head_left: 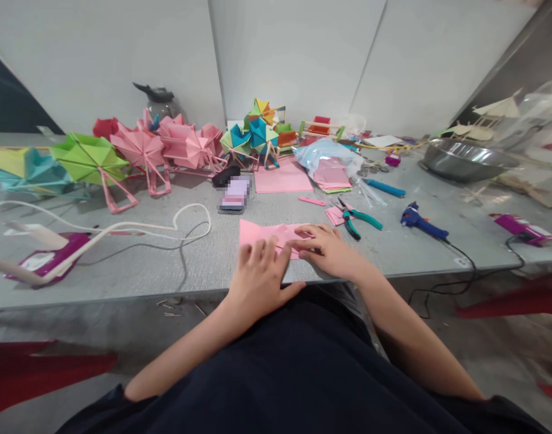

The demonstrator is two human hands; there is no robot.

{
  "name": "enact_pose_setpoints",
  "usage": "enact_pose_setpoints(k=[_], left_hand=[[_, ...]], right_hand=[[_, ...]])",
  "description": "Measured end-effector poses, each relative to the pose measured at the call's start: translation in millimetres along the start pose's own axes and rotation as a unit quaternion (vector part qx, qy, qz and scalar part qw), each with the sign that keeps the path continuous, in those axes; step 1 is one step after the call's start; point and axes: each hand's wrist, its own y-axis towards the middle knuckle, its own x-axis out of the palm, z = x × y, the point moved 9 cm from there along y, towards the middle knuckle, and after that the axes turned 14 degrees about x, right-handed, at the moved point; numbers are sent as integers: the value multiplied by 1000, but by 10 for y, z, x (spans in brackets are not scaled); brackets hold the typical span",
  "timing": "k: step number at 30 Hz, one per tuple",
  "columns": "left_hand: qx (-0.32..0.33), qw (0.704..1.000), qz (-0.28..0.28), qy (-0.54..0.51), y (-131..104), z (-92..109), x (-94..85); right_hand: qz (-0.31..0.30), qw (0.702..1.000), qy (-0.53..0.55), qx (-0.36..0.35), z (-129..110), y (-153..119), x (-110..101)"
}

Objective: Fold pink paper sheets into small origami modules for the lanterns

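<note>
A pink sheet of paper (253, 231) lies near the front edge of the table, with a folded part or smaller piece on it. My left hand (260, 272) rests on its lower left part, fingers stretched out and pressing down. From the right, my right hand (325, 248) touches the same paper, its fingers spread over the right end. The fingers of both hands hide part of the paper. Just beyond my right hand are green-handled pliers (353, 218), small pink paper pieces (334, 215) and a pink cutter (312, 200).
Folded paper ferris-wheel-like models (92, 158) line the back left. Pink paper sheets (282, 178) and a phone (234, 194) lie ahead. A blue glue gun (423, 222) with a black cord and a metal bowl (468, 161) stand at right. A white cable (140, 228) loops at left.
</note>
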Motion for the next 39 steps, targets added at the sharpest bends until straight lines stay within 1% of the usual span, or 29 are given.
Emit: enact_pose_setpoints(k=[2,3,7,10,12,16,19,24,26,27,29,31,33,34,36,37,39], left_hand=[[59,998,1,12,5,110,13],[74,997,-5,14,7,139,29],[79,997,-19,5,26,145,49],[84,996,-22,3,36,139,45],[87,996,-24,1,34,134,44],[84,996,-26,-5,27,119,38],[83,996,-30,-11,27,114,38],[71,997,-23,-13,25,89,38],[58,998,-20,-9,16,71,35],[52,998,-20,-9,7,65,36],[45,999,-19,-12,-17,67,38],[40,999,-9,-19,-55,80,29],[39,999,5,-25,-99,95,19],[43,999,10,-28,-119,106,19],[57,998,10,-34,-145,130,39],[64,997,6,-38,-149,139,55],[71,997,-1,-42,-141,139,82]], right_hand=[[1,1000,-6,-2,-3,-5,0],[4,1000,-10,-4,-7,-12,-4],[23,998,-38,-33,-55,-81,-34],[19,995,-77,-57,-91,-119,-29],[14,992,-106,-66,-106,-96,-29],[3,984,-161,-81,-142,81,-32],[-11,981,-176,-81,-172,268,-23],[-31,986,-158,-37,-152,536,-79],[-31,987,-154,-23,-105,572,-155],[-16,988,-152,-18,-78,562,-221],[42,990,-134,-9,-20,464,-390],[120,989,-90,11,47,244,-546],[166,984,-38,47,115,-54,-564],[164,985,-17,44,95,-205,-497],[153,988,-2,-20,-81,-490,-306],[145,988,-17,-44,-165,-596,-195],[140,987,-61,-45,-243,-710,-13]])
